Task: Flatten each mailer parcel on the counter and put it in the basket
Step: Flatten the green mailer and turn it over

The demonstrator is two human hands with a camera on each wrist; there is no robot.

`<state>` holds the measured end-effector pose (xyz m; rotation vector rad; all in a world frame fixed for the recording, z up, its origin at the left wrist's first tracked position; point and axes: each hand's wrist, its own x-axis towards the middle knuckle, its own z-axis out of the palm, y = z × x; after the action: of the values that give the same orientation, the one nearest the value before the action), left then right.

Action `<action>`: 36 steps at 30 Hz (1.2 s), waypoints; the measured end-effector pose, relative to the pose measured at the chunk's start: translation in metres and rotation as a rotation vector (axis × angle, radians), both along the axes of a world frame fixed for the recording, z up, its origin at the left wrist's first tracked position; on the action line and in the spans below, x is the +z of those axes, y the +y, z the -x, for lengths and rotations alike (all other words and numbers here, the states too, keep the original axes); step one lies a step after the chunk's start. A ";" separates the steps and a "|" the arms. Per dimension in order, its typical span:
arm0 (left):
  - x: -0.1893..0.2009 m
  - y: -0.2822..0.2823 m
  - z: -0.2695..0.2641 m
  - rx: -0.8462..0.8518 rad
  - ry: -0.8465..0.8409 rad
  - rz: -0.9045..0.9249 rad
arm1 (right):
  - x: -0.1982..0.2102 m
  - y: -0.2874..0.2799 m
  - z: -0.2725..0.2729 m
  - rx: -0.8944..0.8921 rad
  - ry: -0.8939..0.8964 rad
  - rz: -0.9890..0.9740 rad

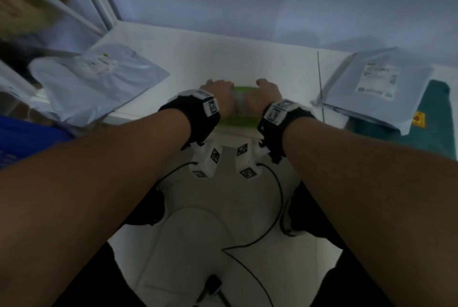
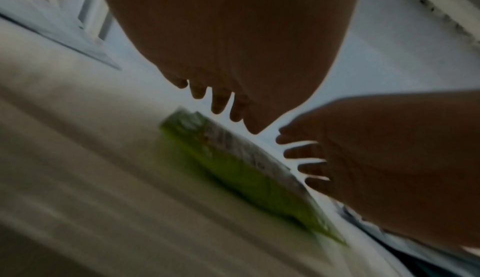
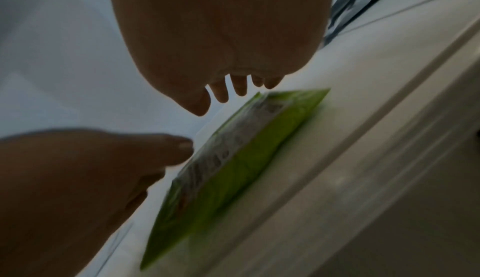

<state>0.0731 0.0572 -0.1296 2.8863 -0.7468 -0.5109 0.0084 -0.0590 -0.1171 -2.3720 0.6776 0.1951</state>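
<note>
White counter [image 1: 188,59] is carrying everything, and the green mailer parcel [image 1: 239,106] is sitting right at its near edge, dead centre in front of me. I'm hovering my left hand [image 1: 218,98] and right hand [image 1: 264,96] just above it, fingers loose and spread, gripping nothing. Its long axis is running along that near edge, so each palm is covering one end, neither hand really nearer. Grey mailers are lying at the left [image 1: 99,81] and right [image 1: 371,83] ends. I'm not seeing the basket anywhere.
</note>
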 end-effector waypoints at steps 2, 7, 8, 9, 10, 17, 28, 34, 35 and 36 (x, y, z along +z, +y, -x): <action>-0.015 -0.009 0.002 -0.044 -0.004 -0.039 | -0.011 0.007 -0.003 0.139 0.019 0.139; -0.046 -0.004 0.006 -0.049 -0.038 0.087 | -0.055 0.003 -0.014 0.321 -0.054 0.330; -0.049 -0.002 0.008 -0.035 -0.051 0.114 | -0.059 -0.001 -0.013 0.311 -0.057 0.318; -0.052 -0.001 0.010 -0.027 -0.065 0.131 | -0.063 -0.005 -0.011 0.310 -0.085 0.309; -0.053 -0.001 0.012 -0.025 -0.072 0.142 | -0.063 -0.007 -0.007 0.309 -0.103 0.307; -0.055 0.010 0.019 -0.089 -0.105 0.148 | -0.076 -0.009 0.003 0.402 -0.126 0.335; -0.056 0.013 0.020 -0.078 -0.148 0.125 | -0.080 -0.011 0.007 0.335 -0.117 0.318; -0.057 0.010 0.019 -0.050 -0.136 0.115 | -0.081 -0.013 0.004 0.335 -0.114 0.333; -0.056 0.010 0.020 -0.051 -0.133 0.111 | -0.083 -0.014 0.003 0.342 -0.118 0.337; -0.056 0.011 0.020 -0.052 -0.128 0.106 | -0.084 -0.014 0.003 0.353 -0.118 0.345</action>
<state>0.0527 0.0680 -0.1853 2.8285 -0.8417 -0.2838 0.0058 -0.0729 -0.2008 -2.7988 0.2447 0.0915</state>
